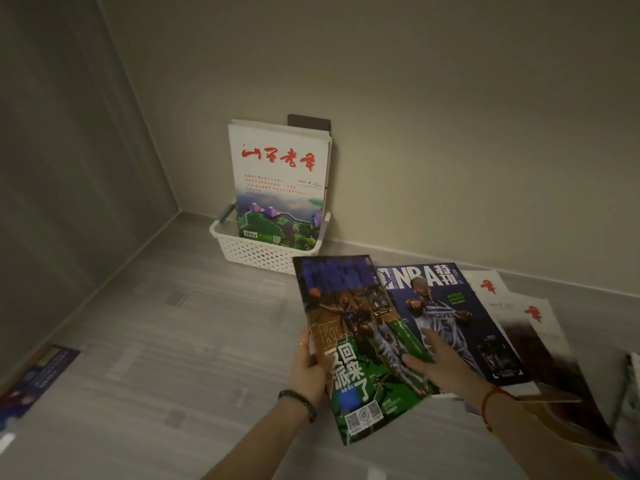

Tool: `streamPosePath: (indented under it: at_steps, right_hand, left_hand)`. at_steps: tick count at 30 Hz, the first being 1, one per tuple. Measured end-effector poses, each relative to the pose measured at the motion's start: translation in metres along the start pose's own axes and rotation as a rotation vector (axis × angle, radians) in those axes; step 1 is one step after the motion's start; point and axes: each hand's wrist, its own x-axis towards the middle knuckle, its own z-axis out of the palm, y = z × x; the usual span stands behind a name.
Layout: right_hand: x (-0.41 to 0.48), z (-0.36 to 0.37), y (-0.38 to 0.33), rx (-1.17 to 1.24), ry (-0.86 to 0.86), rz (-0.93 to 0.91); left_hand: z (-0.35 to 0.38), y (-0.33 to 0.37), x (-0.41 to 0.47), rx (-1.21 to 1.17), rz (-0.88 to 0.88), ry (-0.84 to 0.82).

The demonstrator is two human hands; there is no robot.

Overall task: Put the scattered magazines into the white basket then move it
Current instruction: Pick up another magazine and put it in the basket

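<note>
Midway through the gathering step, the left hand [310,367] grips the left edge of a green basketball magazine [360,344], lifted and tilted above the floor [173,341]. The right hand [440,358] lies with fingers straight at its right edge, over the NBA magazine [460,317]. The white basket [256,252] stands against the wall, already holding upright magazines [277,181]. Next, probably, the held magazine must be stood on end and slid in front of those.
</note>
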Motion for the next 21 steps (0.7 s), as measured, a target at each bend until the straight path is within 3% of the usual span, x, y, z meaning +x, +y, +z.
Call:
streamPosePath:
  at_steps: [6,9,11,17,21]
  right_hand:
    - [0.008,-0.017,-0.056,0.333,-0.064,-0.099]
    - [0.017,-0.02,-0.093,0.54,-0.192,-0.15]
    - [0.022,-0.021,-0.124,0.513,-0.184,-0.261]
    - [0.059,-0.012,-0.221,0.509,0.153,-0.432]
    - [0.099,0.006,-0.275,0.446,0.325,-0.492]
  left_hand:
    - [-0.027,0.069,0.005,0.125,0.117,-0.23]
    - [-0.048,0.108,0.018,0.204,0.175,-0.257]
    - [-0.062,0.136,0.032,0.249,0.21,-0.243]
    - [-0.083,0.227,0.088,0.239,0.479,-0.201]
    - [-0.088,0.277,0.14,0.268,0.525,-0.119]
